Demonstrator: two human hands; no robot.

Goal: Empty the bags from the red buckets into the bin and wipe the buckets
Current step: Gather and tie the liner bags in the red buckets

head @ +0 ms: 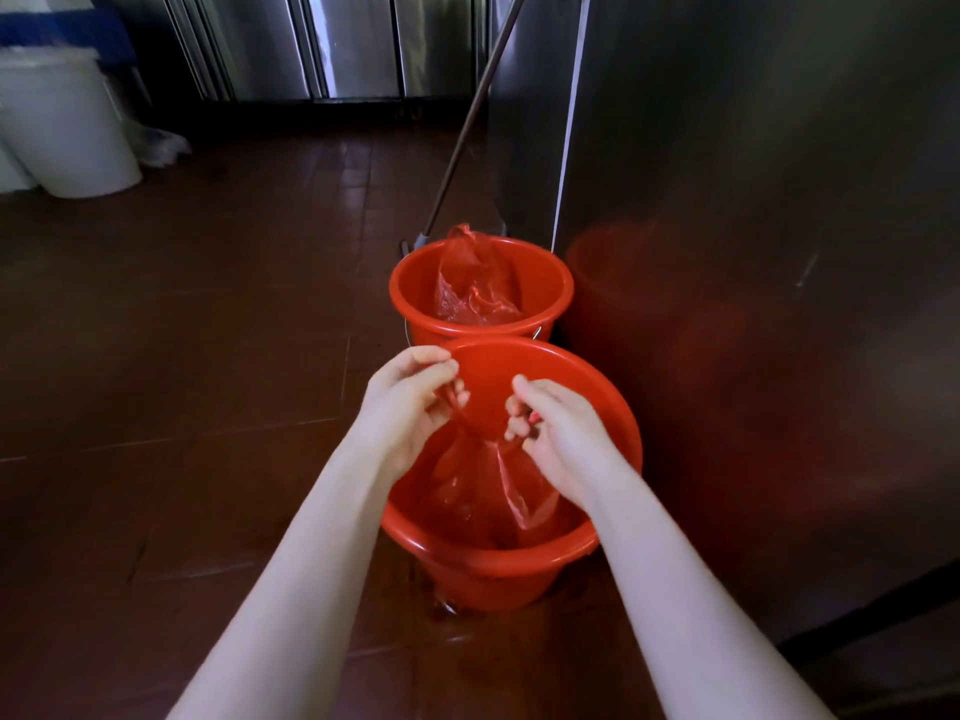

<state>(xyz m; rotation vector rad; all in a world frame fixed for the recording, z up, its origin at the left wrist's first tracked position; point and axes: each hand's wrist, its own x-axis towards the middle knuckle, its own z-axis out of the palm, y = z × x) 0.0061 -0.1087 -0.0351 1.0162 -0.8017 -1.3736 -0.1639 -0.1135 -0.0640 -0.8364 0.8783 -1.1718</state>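
Far left on the floor (182, 356), a white bin (67, 127) stands near the back wall. Closer in, the left hand (410, 402) pinches one twisted end of the red bag (488, 491) sitting inside the near bucket (618, 423), and the right hand (556, 439) pinches the other end. Just behind, the far bucket (415, 298) holds a second bag (475, 283), beside the steel cabinet (753, 200).

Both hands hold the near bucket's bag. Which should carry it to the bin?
Left, probably: the left hand pinches the bag, and the white bin stands on that side; a steel cabinet walls off the right.
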